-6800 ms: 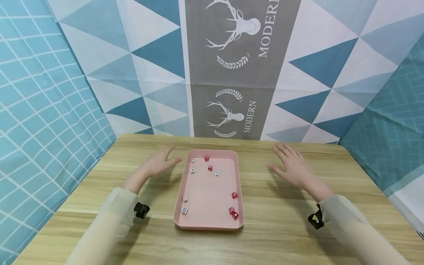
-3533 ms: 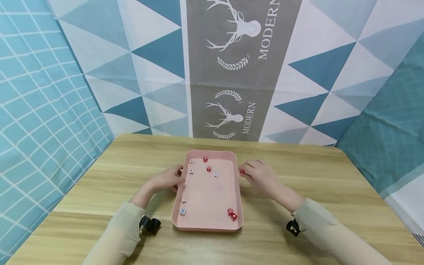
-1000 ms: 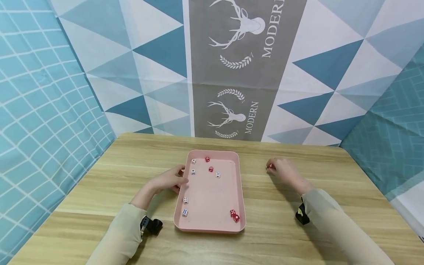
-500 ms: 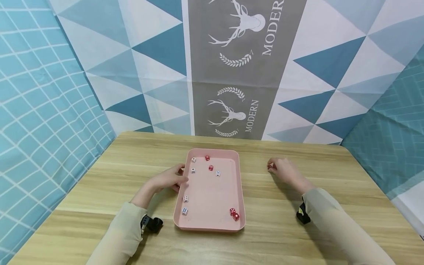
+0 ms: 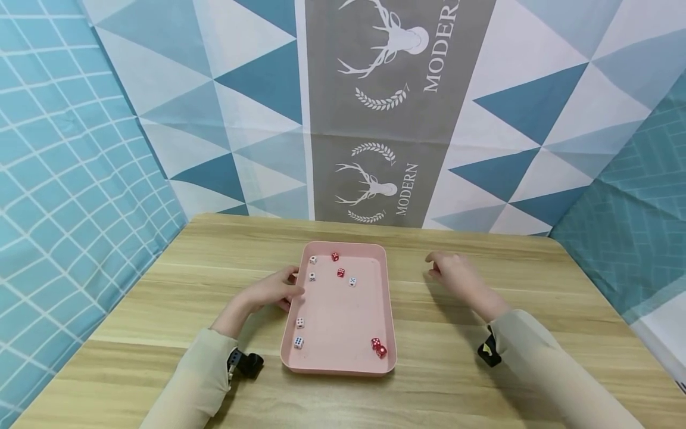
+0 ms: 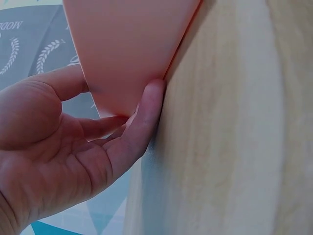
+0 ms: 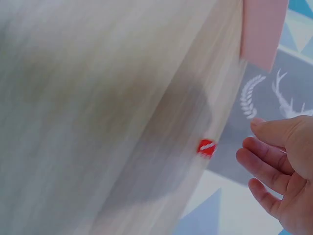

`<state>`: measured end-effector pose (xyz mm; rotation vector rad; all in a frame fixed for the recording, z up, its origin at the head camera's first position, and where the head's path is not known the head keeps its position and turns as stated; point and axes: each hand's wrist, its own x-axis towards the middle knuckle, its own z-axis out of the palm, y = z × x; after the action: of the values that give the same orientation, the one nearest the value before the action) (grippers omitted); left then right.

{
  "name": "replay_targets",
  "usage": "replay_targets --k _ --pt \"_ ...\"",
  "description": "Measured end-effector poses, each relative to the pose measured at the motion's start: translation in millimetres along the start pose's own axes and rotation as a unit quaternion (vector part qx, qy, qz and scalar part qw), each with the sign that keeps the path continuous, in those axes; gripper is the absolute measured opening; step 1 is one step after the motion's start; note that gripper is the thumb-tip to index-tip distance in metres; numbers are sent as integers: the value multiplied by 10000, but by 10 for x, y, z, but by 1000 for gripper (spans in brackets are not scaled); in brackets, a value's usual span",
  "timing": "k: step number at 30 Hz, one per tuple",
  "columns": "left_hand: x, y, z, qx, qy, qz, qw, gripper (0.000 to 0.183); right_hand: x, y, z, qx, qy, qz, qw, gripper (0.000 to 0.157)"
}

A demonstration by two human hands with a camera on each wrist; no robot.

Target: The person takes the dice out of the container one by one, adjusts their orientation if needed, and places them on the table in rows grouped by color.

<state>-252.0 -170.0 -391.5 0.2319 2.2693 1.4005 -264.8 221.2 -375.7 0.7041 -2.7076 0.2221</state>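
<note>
A pink tray (image 5: 343, 310) lies on the wooden table, holding several white dice (image 5: 300, 322) and several red dice (image 5: 340, 272). My left hand (image 5: 270, 290) grips its left wall: the thumb is over the rim and the fingers are against the outside, as the left wrist view shows from close by on the tray (image 6: 124, 54). To the right of the tray is my right hand (image 5: 455, 275), holding nothing. In the right wrist view a single red die (image 7: 207, 148) sits on the table, apart from the loosely curved fingers (image 7: 264, 174). The head view does not show that die.
The wooden table (image 5: 482, 369) reaches back to a patterned cloth wall (image 5: 370, 119). Blue tiled-pattern cloth (image 5: 80, 179) hangs at the left and teal cloth (image 5: 632, 190) at the right. Black wrist cameras sit at both cuffs.
Since the first frame, my left hand has taken hold of the tray. My right hand has carried a red die from the tray to the table on the right and just let it go.
</note>
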Motion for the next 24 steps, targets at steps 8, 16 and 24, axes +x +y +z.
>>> replay_targets --k 8,16,24 --pt "-6 -36 8 -76 -63 102 9999 60 3 -213 -17 -82 265 -464 9985 8" --pt "-15 -62 1 -235 -208 330 9990 59 -17 -512 -45 267 276 -939 9948 9" --pt "-24 -69 5 -286 -186 382 9987 58 -45 -753 -91 190 241 -1261 9915 8"
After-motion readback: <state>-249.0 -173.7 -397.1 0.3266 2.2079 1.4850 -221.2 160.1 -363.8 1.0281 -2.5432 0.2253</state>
